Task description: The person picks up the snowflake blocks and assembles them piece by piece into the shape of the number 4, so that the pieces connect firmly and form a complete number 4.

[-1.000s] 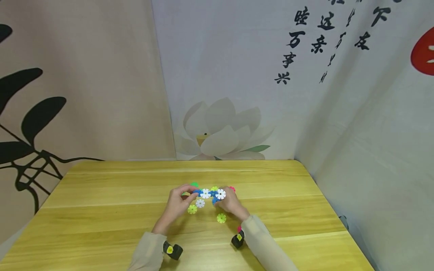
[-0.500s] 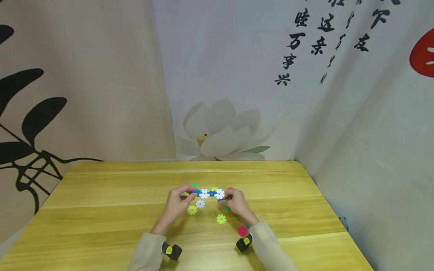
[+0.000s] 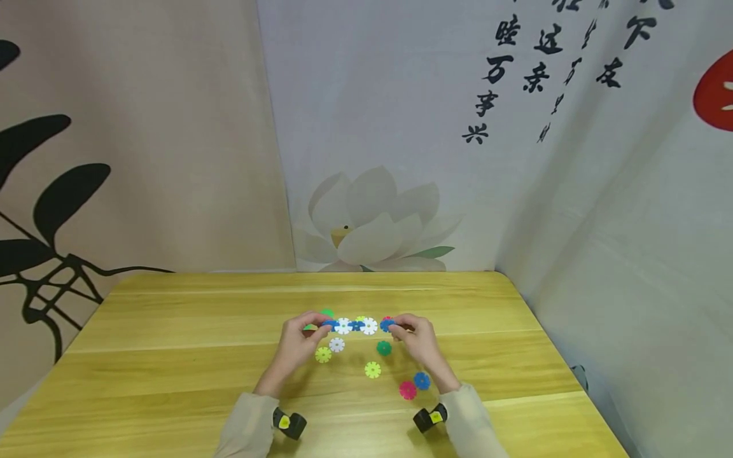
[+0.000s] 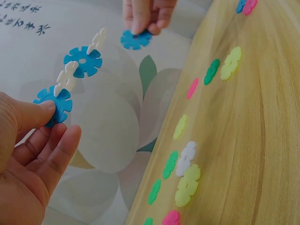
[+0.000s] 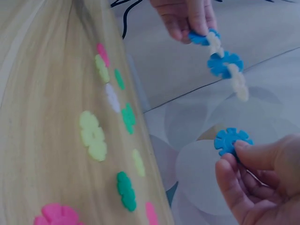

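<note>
While wearing beige sleeves [image 3: 246, 429] with a black wrist camera [image 3: 290, 424] at each cuff, works above a wood-grain tabletop [image 3: 189, 356]. Nearest on the wood, see a pink snowflake disc [image 3: 408, 390] just beside a blue snowflake disc [image 3: 422, 381], then a lime disc [image 3: 373, 369], then a dark green disc [image 3: 383, 348]; to their left, a second lime disc [image 3: 323, 354] near a white disc [image 3: 336, 345]. With the left hand [image 3: 299, 337], pinches the end of a blue-and-white snowflake chain [image 3: 350, 326], four discs slotted one into another, white at the free end. With the right hand [image 3: 420, 337], pinches a loose blue disc [image 3: 387, 326], near that white end but apart from it. Holds both pieces clear of the wood. Behind these, partly covered, see two light green discs [image 4: 170, 164] at left, a third lime disc [image 4: 180, 126] mid-table and a second pink disc [image 4: 192, 88] at right. Beyond the far edge, see a pale backdrop [image 3: 378, 95] printed with a white lotus [image 3: 378, 219] and brush calligraphy [image 3: 498, 69].
</note>
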The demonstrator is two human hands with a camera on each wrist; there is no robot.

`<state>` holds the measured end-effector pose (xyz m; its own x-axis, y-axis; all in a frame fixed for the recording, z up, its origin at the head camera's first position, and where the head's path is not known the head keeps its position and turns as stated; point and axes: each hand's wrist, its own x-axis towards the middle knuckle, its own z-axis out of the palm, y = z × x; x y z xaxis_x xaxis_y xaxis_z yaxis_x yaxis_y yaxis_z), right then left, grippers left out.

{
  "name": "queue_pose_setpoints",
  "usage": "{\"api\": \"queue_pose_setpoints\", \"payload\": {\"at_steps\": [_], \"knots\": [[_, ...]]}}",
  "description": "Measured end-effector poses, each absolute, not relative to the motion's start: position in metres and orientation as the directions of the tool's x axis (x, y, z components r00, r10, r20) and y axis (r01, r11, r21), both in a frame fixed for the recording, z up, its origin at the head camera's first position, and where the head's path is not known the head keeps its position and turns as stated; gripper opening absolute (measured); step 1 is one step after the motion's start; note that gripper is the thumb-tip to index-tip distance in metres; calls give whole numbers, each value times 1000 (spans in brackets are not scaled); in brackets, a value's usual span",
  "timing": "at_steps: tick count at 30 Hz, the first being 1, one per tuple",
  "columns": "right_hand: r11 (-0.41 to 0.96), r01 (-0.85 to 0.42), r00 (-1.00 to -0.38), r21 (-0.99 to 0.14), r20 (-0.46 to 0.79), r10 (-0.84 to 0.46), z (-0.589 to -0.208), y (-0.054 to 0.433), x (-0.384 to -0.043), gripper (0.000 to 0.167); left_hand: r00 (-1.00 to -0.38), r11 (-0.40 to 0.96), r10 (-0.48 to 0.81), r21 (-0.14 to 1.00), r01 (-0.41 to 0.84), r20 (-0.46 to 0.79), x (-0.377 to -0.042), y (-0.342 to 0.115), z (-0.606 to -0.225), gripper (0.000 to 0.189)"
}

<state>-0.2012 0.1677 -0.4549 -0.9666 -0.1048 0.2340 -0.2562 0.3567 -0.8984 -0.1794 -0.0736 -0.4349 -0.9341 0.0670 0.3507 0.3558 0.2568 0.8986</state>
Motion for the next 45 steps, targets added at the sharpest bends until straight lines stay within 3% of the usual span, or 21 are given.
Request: {"api": "queue_pose_setpoints", "payload": {"at_steps": [9, 24, 38, 45], "knots": [[329, -291, -956, -898, 260, -137, -424, 162, -181, 9, -942, 256, 65, 907, 335, 329, -177, -74, -431, 6], [320, -340, -940, -884, 331, -84, -450, 166, -198, 4, -944, 212, 70, 920, 330, 323, -179, -77, -434, 7], [361, -381, -924, -851, 342, -169, -415, 157, -179, 6, -944, 173, 102, 929, 328, 314, -179, -77, -434, 7], [332, -476, -879, -814, 435, -194, -420, 159, -184, 4, -935, 165, 121, 922, 350, 333, -191, -78, -454, 9]]}}
